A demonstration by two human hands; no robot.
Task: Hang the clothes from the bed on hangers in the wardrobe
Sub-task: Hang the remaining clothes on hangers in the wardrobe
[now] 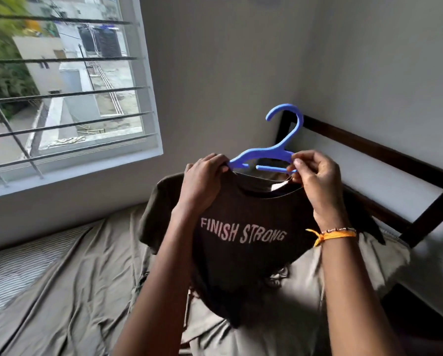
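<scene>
A dark brown T-shirt (243, 253) printed "FINISH STRONG" hangs in the air over the bed (69, 291). A blue plastic hanger (269, 152) sits in its neck opening, hook up. My left hand (202, 181) grips the shirt's left shoulder where it meets the hanger arm. My right hand (315, 178) pinches the collar and the hanger's right end. The hanger's arms are hidden inside the shirt. The wardrobe is out of view.
Rumpled grey-brown sheet covers the bed, with a striped mattress edge (17, 265) at left. A dark wooden headboard (384, 152) stands against the right wall. A barred window (69, 93) fills the upper left.
</scene>
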